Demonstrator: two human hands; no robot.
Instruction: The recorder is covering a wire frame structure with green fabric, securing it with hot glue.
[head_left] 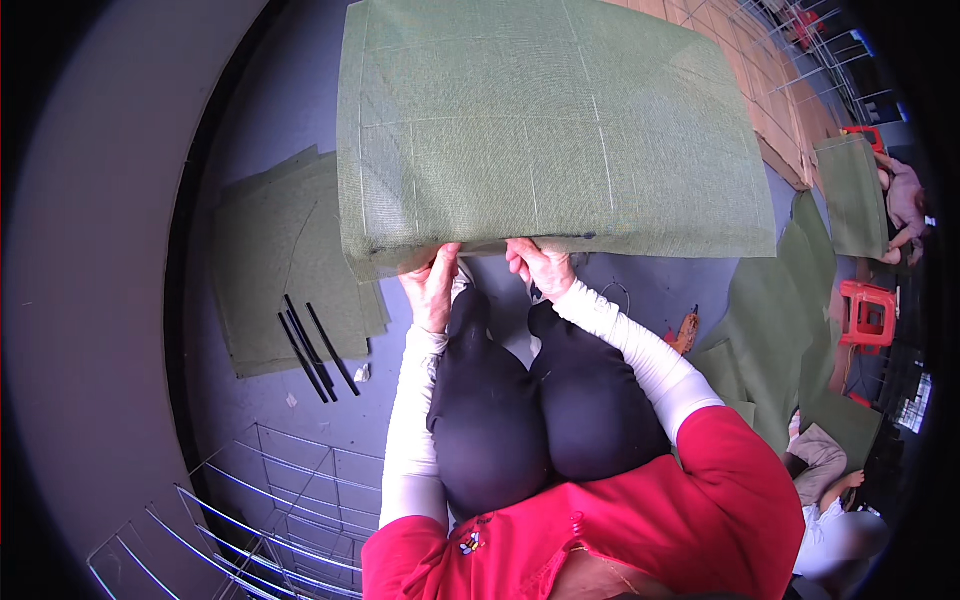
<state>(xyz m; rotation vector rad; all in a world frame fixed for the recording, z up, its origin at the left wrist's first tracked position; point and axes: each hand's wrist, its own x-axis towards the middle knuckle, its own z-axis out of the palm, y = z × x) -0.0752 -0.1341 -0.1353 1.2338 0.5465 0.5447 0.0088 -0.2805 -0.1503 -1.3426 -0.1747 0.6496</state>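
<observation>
A large green fabric-covered panel (550, 120) with pale grid lines stands in front of me, filling the upper middle of the view. My left hand (432, 285) grips its lower edge from below, fingers curled around the fabric. My right hand (540, 265) holds the same lower edge a little to the right. Both forearms wear white sleeves over a red top, and my knees in black trousers (540, 400) sit just under the hands.
A stack of flat green fabric pieces (285, 260) lies on the grey floor at left, with three thin black rods (315, 350) on it. Wire grid racks (270, 500) lie at lower left. More green fabric (780, 330), a red stool (866, 312) and another person (835, 500) are at right.
</observation>
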